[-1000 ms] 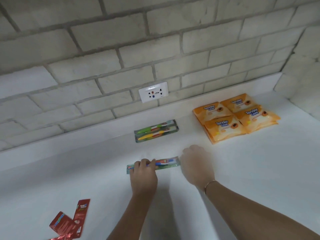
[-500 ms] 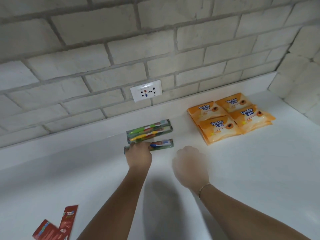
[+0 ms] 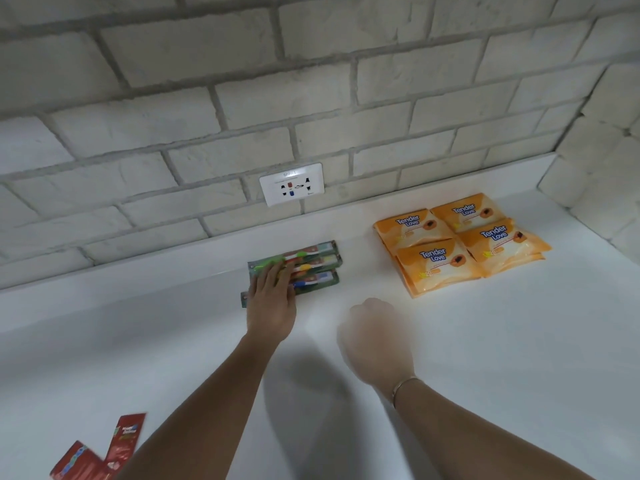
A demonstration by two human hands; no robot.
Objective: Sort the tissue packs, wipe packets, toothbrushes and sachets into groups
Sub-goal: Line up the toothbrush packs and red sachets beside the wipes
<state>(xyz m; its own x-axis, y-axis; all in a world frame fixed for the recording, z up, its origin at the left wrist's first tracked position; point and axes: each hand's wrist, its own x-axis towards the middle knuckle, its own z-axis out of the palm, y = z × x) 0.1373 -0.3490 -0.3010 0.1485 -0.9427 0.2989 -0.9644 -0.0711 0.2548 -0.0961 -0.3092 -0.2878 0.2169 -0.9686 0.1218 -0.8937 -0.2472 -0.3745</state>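
Three packaged toothbrushes point(image 3: 317, 261) lie side by side against the back ledge of the white counter point(image 3: 485, 341). My left hand point(image 3: 272, 299) lies flat over their left ends, with straight fingers pressing on the nearest pack, the one with the blue brush point(image 3: 320, 280). My right hand point(image 3: 375, 341) hovers over the counter to the right, fingers curled, holding nothing. Several orange "Tender Love" wipe packets point(image 3: 460, 242) sit grouped at the back right. Red sachets point(image 3: 104, 452) lie at the front left corner.
A brick wall runs along the back, with a white power socket point(image 3: 292, 183) just above the ledge over the toothbrushes. A second brick wall point(image 3: 602, 161) closes off the counter at the right.
My left hand carried the blue toothbrush pack from mid-counter back to the two packs by the ledge and set it beside them; its fingers have straightened. The right hand stayed about where it was.
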